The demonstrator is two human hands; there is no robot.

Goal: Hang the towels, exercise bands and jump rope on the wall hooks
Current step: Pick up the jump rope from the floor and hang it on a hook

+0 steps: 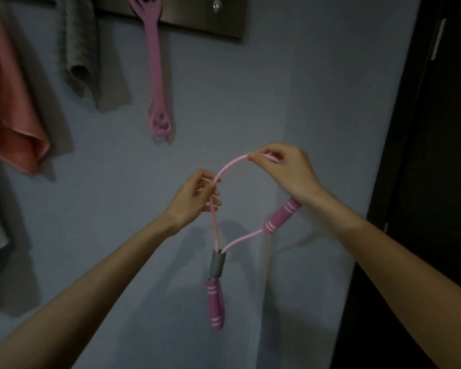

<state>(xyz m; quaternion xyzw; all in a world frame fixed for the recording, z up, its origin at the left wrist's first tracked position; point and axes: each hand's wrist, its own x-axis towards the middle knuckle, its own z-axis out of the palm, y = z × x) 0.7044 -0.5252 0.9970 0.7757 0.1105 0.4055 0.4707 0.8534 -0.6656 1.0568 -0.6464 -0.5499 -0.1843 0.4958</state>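
Right now both hands hold a pink tube-style exercise band in front of the wall, below and right of the hook rail. Left hand has its fingers pinched on the tube's left run; right hand pinches the top of the arch between thumb and forefinger. One foam handle sits under the right wrist, the other dangles below a grey sleeve.

Risks, as a judgement: a thin pinch on a springy tube could slip and drop the band. The free hook is up and right, near the frame's top edge, so the loop could miss it. The dangling handle may swing and pull the loop off a shallow hook.

Already hanging: pink flat band, grey towel, salmon towel far left.

Containers: none visible, nothing to report inside any.
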